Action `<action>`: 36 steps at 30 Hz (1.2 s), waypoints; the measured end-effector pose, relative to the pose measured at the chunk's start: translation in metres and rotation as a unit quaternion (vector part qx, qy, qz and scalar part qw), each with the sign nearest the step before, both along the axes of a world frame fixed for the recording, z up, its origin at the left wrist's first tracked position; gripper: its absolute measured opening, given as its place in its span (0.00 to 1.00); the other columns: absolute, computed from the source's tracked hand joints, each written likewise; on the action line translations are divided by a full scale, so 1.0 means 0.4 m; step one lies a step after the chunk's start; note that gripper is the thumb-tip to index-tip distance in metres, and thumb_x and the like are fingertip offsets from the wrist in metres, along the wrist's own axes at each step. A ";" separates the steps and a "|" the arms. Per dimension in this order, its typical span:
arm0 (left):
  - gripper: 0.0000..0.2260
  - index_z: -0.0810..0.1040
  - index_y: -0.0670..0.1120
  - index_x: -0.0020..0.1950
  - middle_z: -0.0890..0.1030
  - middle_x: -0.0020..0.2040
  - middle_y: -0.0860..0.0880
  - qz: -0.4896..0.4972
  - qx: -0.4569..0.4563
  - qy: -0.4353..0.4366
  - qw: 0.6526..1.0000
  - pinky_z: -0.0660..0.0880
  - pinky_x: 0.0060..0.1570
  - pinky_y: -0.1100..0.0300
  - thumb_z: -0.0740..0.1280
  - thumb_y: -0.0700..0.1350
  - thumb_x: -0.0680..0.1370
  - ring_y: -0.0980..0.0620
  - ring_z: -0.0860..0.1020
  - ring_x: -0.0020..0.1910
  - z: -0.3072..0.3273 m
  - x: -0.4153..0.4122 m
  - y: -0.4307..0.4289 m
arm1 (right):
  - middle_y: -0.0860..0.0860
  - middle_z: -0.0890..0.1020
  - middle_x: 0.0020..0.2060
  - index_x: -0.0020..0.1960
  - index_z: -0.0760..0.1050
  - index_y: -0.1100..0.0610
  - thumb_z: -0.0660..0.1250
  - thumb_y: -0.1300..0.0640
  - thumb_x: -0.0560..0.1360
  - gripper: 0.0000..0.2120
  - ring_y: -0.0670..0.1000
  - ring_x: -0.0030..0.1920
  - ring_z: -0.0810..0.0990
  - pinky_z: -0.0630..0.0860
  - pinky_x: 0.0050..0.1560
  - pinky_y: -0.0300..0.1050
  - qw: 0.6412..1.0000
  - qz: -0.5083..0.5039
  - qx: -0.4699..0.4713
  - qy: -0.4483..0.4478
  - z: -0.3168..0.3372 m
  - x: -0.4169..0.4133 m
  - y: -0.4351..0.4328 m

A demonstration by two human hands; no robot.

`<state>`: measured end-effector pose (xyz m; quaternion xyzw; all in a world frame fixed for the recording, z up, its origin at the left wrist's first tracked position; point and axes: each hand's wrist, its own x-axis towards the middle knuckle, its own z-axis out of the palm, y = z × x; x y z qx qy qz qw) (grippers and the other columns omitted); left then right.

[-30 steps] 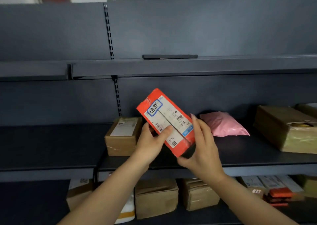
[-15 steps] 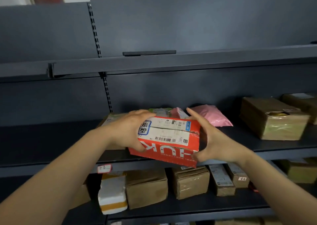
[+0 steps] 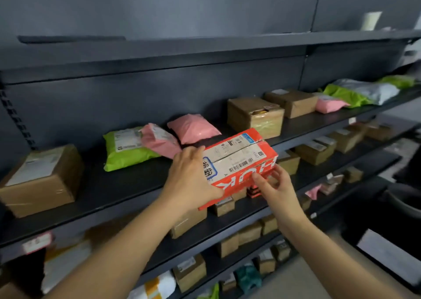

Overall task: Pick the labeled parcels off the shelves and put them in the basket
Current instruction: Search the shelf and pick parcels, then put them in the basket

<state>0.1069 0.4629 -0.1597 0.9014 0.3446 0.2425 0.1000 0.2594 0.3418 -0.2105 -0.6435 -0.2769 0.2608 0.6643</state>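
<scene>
A red box (image 3: 239,162) with a white shipping label and barcode on top is held in front of the dark shelf (image 3: 109,198), label face up. My left hand (image 3: 191,180) grips its left end, palm over the label's corner. My right hand (image 3: 272,184) touches its lower right front edge with the fingertips. No basket can be made out for certain.
On the same shelf lie a brown carton (image 3: 41,180), a green mailer (image 3: 127,148), two pink mailers (image 3: 193,127), more cartons (image 3: 255,116) and bags further right. Lower shelves hold several small cartons (image 3: 189,221). A dark object (image 3: 391,248) stands at the right.
The view has swung right and tilted. The red box has stayed flat, label up, and moved a little right; my right hand shifted from its right end to the front edge.
</scene>
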 end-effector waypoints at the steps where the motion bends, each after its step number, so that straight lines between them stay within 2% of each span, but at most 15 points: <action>1: 0.48 0.59 0.46 0.72 0.65 0.64 0.49 -0.012 -0.001 0.002 1.000 0.64 0.65 0.54 0.74 0.62 0.58 0.47 0.64 0.65 -0.010 0.034 -0.021 | 0.44 0.76 0.59 0.71 0.61 0.48 0.72 0.43 0.65 0.39 0.47 0.60 0.75 0.73 0.62 0.50 0.999 0.005 0.005 0.044 -0.005 0.021 -0.030; 3: 0.49 0.57 0.46 0.73 0.64 0.66 0.48 -0.033 -0.005 0.006 0.999 0.62 0.65 0.53 0.74 0.63 0.60 0.46 0.62 0.66 -0.023 0.102 -0.068 | 0.45 0.77 0.59 0.73 0.58 0.46 0.74 0.39 0.61 0.46 0.48 0.60 0.76 0.71 0.61 0.51 0.993 0.027 0.008 0.113 -0.011 0.066 -0.087; 5: 0.49 0.54 0.46 0.74 0.62 0.68 0.47 -0.053 -0.002 0.009 0.999 0.61 0.65 0.53 0.74 0.62 0.61 0.46 0.61 0.66 -0.038 0.172 -0.121 | 0.45 0.80 0.57 0.74 0.55 0.45 0.74 0.38 0.59 0.48 0.50 0.57 0.78 0.67 0.66 0.60 0.986 0.022 0.009 0.165 -0.022 0.118 -0.135; 6: 0.49 0.53 0.46 0.74 0.62 0.68 0.46 -0.060 -0.001 0.010 0.998 0.61 0.65 0.54 0.74 0.62 0.62 0.47 0.61 0.66 -0.049 0.209 -0.150 | 0.45 0.80 0.55 0.73 0.55 0.43 0.74 0.39 0.61 0.47 0.50 0.56 0.78 0.66 0.67 0.63 0.983 0.012 0.018 0.184 -0.029 0.144 -0.158; 8: 0.49 0.52 0.46 0.74 0.61 0.68 0.47 -0.069 -0.004 0.009 0.998 0.62 0.65 0.54 0.73 0.63 0.63 0.48 0.60 0.66 -0.087 0.287 -0.211 | 0.46 0.81 0.54 0.71 0.55 0.41 0.74 0.43 0.65 0.41 0.53 0.55 0.80 0.72 0.61 0.64 0.977 -0.014 0.045 0.206 -0.048 0.199 -0.204; 11: 0.49 0.53 0.46 0.73 0.61 0.68 0.47 -0.075 -0.002 0.016 0.997 0.63 0.65 0.52 0.72 0.65 0.62 0.48 0.59 0.66 -0.162 0.426 -0.304 | 0.48 0.83 0.54 0.69 0.56 0.43 0.74 0.51 0.69 0.36 0.53 0.51 0.84 0.78 0.46 0.53 0.969 -0.048 0.065 0.235 -0.096 0.302 -0.292; 15: 0.49 0.54 0.45 0.73 0.62 0.68 0.45 -0.097 -0.024 0.051 0.994 0.63 0.65 0.53 0.71 0.67 0.62 0.47 0.60 0.66 -0.240 0.643 -0.422 | 0.50 0.84 0.52 0.62 0.61 0.46 0.73 0.59 0.71 0.28 0.54 0.50 0.84 0.79 0.51 0.54 0.959 -0.085 0.054 0.266 -0.171 0.493 -0.417; 19: 0.49 0.53 0.44 0.73 0.62 0.67 0.45 -0.123 -0.056 0.066 0.989 0.62 0.64 0.54 0.71 0.67 0.63 0.46 0.61 0.65 -0.279 0.870 -0.527 | 0.51 0.84 0.52 0.63 0.62 0.48 0.72 0.61 0.71 0.28 0.51 0.46 0.85 0.81 0.45 0.50 0.956 -0.119 0.040 0.264 -0.207 0.710 -0.530; 22: 0.50 0.46 0.50 0.74 0.60 0.67 0.48 -0.155 -0.110 0.089 0.978 0.64 0.64 0.53 0.70 0.67 0.64 0.48 0.60 0.66 -0.293 0.996 -0.576 | 0.50 0.83 0.52 0.64 0.63 0.47 0.72 0.61 0.71 0.27 0.49 0.43 0.85 0.79 0.36 0.45 0.960 -0.143 0.016 0.241 -0.213 0.853 -0.590; 26: 0.47 0.46 0.53 0.75 0.58 0.70 0.51 -0.221 -0.158 0.130 0.953 0.64 0.66 0.52 0.68 0.67 0.66 0.50 0.59 0.68 -0.300 1.105 -0.573 | 0.48 0.82 0.53 0.67 0.63 0.44 0.71 0.59 0.72 0.29 0.51 0.49 0.82 0.79 0.42 0.50 0.961 -0.166 0.003 0.222 -0.212 0.998 -0.612; 29: 0.44 0.48 0.55 0.74 0.56 0.71 0.54 -0.265 -0.177 0.170 0.933 0.66 0.65 0.51 0.68 0.66 0.67 0.53 0.59 0.69 -0.302 1.185 -0.552 | 0.48 0.81 0.53 0.68 0.63 0.44 0.72 0.58 0.72 0.30 0.50 0.49 0.83 0.79 0.46 0.53 0.958 -0.187 -0.003 0.217 -0.225 1.088 -0.608; 33: 0.44 0.49 0.55 0.74 0.55 0.72 0.55 -0.307 -0.194 0.207 0.908 0.64 0.64 0.55 0.71 0.63 0.67 0.58 0.59 0.68 -0.328 1.319 -0.516 | 0.50 0.80 0.55 0.64 0.64 0.46 0.71 0.59 0.73 0.25 0.51 0.50 0.82 0.79 0.43 0.49 0.945 -0.225 -0.009 0.237 -0.273 1.216 -0.592; 36: 0.43 0.51 0.55 0.74 0.54 0.73 0.56 -0.344 -0.188 0.216 0.895 0.62 0.67 0.55 0.73 0.60 0.67 0.62 0.56 0.66 -0.351 1.442 -0.467 | 0.51 0.80 0.55 0.61 0.65 0.45 0.70 0.58 0.73 0.21 0.50 0.49 0.81 0.78 0.40 0.47 0.936 -0.246 -0.009 0.251 -0.304 1.322 -0.572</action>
